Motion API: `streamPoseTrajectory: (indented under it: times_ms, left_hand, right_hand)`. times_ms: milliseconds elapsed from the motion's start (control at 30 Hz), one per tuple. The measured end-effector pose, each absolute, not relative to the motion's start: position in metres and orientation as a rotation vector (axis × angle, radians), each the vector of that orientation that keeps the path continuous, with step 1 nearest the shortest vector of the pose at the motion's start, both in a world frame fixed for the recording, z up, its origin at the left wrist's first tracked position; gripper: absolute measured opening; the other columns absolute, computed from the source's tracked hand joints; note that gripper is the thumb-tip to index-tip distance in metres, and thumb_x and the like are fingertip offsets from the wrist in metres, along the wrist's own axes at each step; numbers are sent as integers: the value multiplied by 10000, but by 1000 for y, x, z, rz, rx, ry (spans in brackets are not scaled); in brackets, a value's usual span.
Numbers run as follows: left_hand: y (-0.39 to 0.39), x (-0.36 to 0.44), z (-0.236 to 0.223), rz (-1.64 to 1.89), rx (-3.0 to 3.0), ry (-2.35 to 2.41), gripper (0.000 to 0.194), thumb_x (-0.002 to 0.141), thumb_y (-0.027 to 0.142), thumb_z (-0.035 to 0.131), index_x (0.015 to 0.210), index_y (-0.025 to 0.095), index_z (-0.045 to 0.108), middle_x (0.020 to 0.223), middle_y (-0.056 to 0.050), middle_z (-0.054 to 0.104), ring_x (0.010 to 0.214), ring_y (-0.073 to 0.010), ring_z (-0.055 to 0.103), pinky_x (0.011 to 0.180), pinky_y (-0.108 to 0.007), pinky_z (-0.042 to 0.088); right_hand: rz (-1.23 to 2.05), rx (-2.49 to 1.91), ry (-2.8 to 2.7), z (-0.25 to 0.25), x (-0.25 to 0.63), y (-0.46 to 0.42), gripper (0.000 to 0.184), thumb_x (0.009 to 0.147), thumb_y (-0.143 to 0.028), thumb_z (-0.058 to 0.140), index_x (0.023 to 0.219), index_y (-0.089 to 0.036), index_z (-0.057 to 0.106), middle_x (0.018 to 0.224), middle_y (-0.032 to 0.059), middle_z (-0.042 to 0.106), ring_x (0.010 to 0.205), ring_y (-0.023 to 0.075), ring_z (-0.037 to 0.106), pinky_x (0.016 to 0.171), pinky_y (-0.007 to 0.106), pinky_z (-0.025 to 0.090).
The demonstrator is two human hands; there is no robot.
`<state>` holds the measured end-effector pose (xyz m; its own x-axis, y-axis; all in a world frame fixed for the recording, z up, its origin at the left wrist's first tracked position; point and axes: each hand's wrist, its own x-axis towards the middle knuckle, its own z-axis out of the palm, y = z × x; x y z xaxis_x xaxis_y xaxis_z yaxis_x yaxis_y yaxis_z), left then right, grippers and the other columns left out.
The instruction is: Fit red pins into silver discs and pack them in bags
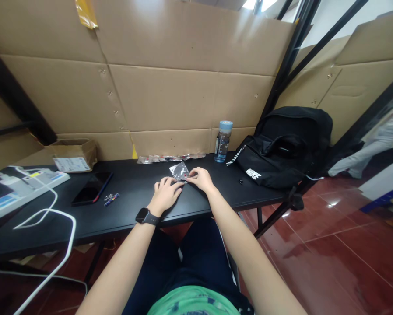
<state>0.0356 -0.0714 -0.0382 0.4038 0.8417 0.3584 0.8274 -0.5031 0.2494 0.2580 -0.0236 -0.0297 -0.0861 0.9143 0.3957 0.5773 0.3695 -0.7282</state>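
A small clear plastic bag (178,170) lies on the black table in front of me, with a tiny red item at its lower right edge. My right hand (200,179) pinches that edge between thumb and fingers; the fingertips partly hide the red item. Palm down on the table, my left hand (166,193) has its fingers stretched out, their tips by the bag's lower edge. A dark watch (144,215) is on the left wrist. Behind the bag, a row of several similar clear packets (170,158) with small red bits runs along the cardboard wall.
A bottle (222,142) with a blue lid and a black backpack (291,148) stand at right, near a small black object (241,182). At left are a phone (92,188), a keyring (111,199), an open cardboard box (73,155) and a power strip (22,192) with white cables.
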Motion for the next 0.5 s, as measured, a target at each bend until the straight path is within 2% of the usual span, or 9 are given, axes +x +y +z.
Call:
streamPoseTrajectory:
  times_ms: [100,300,500]
  left_hand:
    - [-74,37,-37,664,2608,1587,406,1055,433,511,1425,382,671,1361,-112,641,1345,-376,457,1102,-585,370]
    - [-75,39,-36,570,2682,1585,407,1080,407,462,1421,346,675,1468,-87,621,1366,-364,449,1068,-570,395]
    - [-74,40,-35,570,2697,1502,400,1084,351,447,1413,313,673,1513,-51,635,1425,-338,442,1088,-582,376]
  right_hand:
    - [412,-1366,-1778,-28,254,-25,199,751,-235,917,831,-195,740,931,14,741,790,159,737,775,270,566]
    - [252,-1447,-1816,-25,247,-27,241,754,-243,917,813,-206,686,901,-4,680,869,172,663,797,268,485]
    - [95,-1545,-1849,-22,238,-24,216,828,-258,859,905,-212,662,988,18,660,868,177,630,788,280,458]
